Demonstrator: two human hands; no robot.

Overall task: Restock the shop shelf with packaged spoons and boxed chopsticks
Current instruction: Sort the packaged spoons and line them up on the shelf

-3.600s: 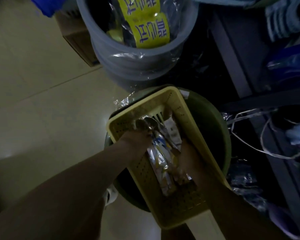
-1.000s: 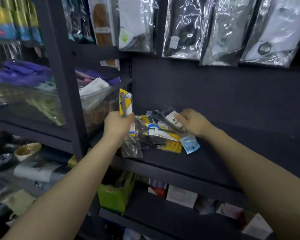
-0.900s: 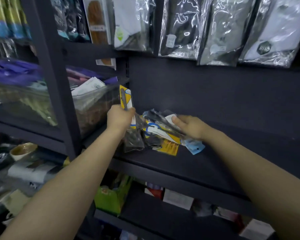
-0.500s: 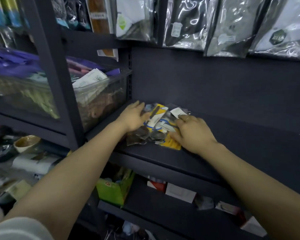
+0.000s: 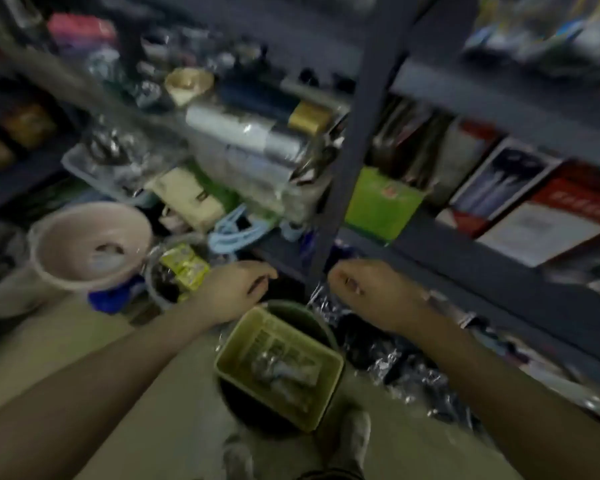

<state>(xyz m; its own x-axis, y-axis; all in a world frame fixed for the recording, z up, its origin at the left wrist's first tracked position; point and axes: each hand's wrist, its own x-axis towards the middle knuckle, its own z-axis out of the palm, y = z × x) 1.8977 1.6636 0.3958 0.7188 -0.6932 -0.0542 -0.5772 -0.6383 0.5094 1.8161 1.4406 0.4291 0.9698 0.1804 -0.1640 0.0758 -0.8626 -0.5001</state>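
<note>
Both grips empty — left hand (image 5: 234, 292) and right hand (image 5: 368, 292) loosely curled above the yellow basket (image 5: 236, 344), where a few packaged spoons (image 5: 284, 370) remain, so restocking appears unfinished — motion blur obscures the shelf (image 5: 471, 268), and no boxed chopsticks can be made out.

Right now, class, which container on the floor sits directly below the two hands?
The yellow perforated basket, resting on a dark green tub. The pink bucket and grey bucket stand off to the left.
</note>
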